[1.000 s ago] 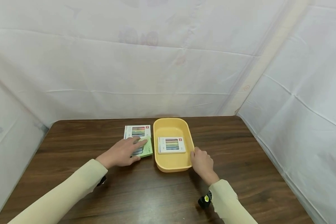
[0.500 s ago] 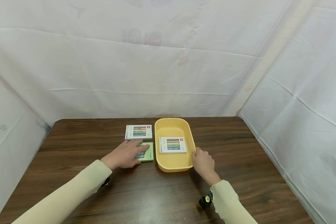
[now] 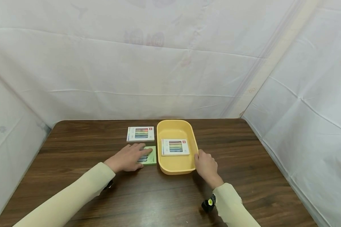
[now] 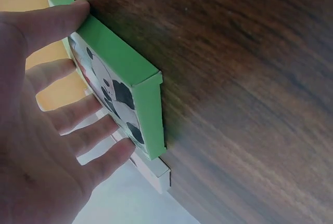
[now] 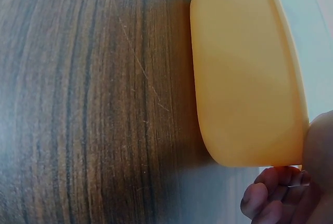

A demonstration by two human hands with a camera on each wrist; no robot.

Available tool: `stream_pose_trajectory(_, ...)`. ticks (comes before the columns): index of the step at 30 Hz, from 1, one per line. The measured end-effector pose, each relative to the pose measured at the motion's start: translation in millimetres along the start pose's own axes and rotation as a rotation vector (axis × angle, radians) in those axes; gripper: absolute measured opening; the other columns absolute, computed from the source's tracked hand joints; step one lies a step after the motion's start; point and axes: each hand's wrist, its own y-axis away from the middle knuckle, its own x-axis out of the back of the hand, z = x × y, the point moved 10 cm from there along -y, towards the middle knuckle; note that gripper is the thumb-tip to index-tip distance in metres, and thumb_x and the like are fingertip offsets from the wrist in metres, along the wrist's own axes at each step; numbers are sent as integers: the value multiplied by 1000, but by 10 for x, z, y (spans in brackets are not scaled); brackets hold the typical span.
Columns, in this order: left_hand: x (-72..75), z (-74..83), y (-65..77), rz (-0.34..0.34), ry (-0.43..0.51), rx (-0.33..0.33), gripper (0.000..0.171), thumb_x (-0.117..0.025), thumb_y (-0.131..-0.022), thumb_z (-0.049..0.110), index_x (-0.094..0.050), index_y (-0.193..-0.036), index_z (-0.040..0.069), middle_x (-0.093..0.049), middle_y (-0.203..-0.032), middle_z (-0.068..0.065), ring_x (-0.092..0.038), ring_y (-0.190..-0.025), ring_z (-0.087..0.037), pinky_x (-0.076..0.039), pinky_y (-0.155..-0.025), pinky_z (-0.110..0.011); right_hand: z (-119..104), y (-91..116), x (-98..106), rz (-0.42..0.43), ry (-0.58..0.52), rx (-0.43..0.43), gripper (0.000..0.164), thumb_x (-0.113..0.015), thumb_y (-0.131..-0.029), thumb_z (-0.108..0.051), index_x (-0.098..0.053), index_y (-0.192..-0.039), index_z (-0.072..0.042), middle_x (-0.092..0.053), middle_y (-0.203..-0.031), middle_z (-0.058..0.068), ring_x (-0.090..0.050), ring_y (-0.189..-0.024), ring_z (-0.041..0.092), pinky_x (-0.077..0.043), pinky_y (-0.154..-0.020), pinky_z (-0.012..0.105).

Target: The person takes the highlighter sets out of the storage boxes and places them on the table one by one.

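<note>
My left hand [image 3: 128, 157] lies over a flat green box [image 3: 152, 155] on the table, left of a yellow plastic tray [image 3: 176, 165]. In the left wrist view, the thumb touches the edge of this green box [image 4: 119, 50], and fairly straight fingers reach across its panda picture. The palm partly hides it in the head view. My right hand [image 3: 206, 165] grips the tray's right rim near the front corner; in the right wrist view the curled fingers [image 5: 270, 193] show beneath the tray wall. Inside the tray lies a white box [image 3: 166, 148] with a panel of coloured sticks.
A second, similar white box [image 3: 132, 135] lies just beyond the green one, left of the tray. The dark wooden table [image 3: 244, 157] meets white sheeting [image 3: 147, 75] at the back and sides. A black strapped device [image 3: 208, 205] sits at my right wrist.
My left hand has drawn the green box toward me, off the white box it overlapped, and straightened it. A small gap now separates the two. My right hand keeps its grip on the tray.
</note>
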Motion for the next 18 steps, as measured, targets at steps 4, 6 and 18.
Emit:
stream_pose_trajectory(4, -29, -4, 7, -20, 8, 16, 65, -69, -88, 35, -44, -146, 21, -43, -147, -16, -44, -134, -32, -42, -100, -57, -6, 6, 6, 2, -2, -3, 30, -41, -101, -26, -59, -95, -3, -51, -63, 5, -49, -52, 18, -34, -46, 30)
stream_pose_trajectory(6, -26, 6, 17, -12, 11, 17, 64, -70, -87, 35, -45, -145, 21, -42, -149, -16, -43, -135, -32, -41, -101, -58, -11, 10, 9, 2, -4, -1, 30, -41, -100, -26, -59, -95, -3, -51, -63, 5, -49, -52, 18, -34, -46, 30)
stream_pose_trajectory(18, 130, 219, 128, 173, -36, -70, 49, -72, -87, 21, -57, -133, 18, -58, -129, -10, -59, -113, -25, -54, -86, -45, -10, 14, 21, -7, -20, 4, 30, -41, -101, -26, -59, -95, -3, -51, -63, 5, -49, -52, 18, -34, -46, 30)
